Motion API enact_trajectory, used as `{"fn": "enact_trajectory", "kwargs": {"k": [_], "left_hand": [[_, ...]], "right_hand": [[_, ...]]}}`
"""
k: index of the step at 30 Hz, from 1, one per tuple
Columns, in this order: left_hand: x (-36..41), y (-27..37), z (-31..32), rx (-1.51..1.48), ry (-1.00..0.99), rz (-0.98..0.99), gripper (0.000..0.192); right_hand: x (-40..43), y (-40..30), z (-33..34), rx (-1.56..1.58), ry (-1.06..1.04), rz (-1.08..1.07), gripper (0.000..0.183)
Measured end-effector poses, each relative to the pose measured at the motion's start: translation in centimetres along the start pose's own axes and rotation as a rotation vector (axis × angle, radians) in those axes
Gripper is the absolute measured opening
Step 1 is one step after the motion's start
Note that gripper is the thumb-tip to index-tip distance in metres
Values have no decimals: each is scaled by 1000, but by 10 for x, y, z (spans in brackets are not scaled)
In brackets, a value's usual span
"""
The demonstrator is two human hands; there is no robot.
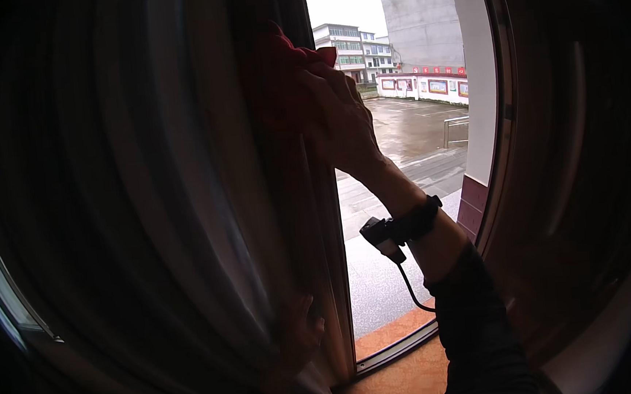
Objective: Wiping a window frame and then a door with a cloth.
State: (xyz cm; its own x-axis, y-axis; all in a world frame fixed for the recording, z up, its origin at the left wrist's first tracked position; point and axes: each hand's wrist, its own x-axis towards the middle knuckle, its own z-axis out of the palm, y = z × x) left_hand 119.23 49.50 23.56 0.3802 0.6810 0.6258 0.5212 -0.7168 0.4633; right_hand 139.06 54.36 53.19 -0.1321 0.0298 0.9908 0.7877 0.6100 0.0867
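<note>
My right hand [343, 118] is raised and presses a red cloth [284, 62] against the dark edge of a door or its frame [315, 197], left of the opening. A black strap with a small device [400, 229] and a cable sits round the right wrist. Low in the dark, my left hand [303, 329] is beside the same upright edge with fingers pointing up, near a grey curtain [180, 151]; whether it grips anything is too dark to tell.
A metal threshold [397, 349] crosses the orange tiled floor [405, 383]. Outside are grey paving, steps, a metal handrail [455, 121], a wet yard and buildings. A second door frame side [501, 112] stands to the right, with dark surfaces beyond.
</note>
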Motion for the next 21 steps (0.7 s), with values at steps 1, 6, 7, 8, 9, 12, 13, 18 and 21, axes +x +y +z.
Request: {"fn": "enact_trajectory", "kwargs": {"k": [1, 6, 7, 8, 9, 12, 13, 18, 21], "left_hand": [[0, -1, 0, -19, -30, -19, 54], [-6, -18, -12, 13, -2, 22, 47], [-15, -32, -12, 47, 30, 7, 47], [-20, -44, 0, -6, -4, -57, 51], [-24, -54, 12, -59, -40, -126, 56], [-12, -47, 32, -113, -76, -92, 59], [-9, -44, 30, -211, -110, -133, 60], [4, -55, 37, 82, -113, -10, 63], [0, -69, 47, 23, -102, -59, 61]], "right_hand": [[-4, 2, 18, -3, 9, 7, 49], [-131, -18, 72, -109, 157, 112, 63], [-172, -29, 82, 49, 120, 141, 64], [-224, -32, 89, 16, 132, 164, 65], [-274, -39, 92, 83, 73, 396, 64], [-347, -30, 84, 757, 33, 901, 65], [-340, -28, 78, 772, 30, 896, 65], [-249, -5, 51, -77, -213, 64, 59], [-155, 15, 48, -78, -171, -29, 59]]}}
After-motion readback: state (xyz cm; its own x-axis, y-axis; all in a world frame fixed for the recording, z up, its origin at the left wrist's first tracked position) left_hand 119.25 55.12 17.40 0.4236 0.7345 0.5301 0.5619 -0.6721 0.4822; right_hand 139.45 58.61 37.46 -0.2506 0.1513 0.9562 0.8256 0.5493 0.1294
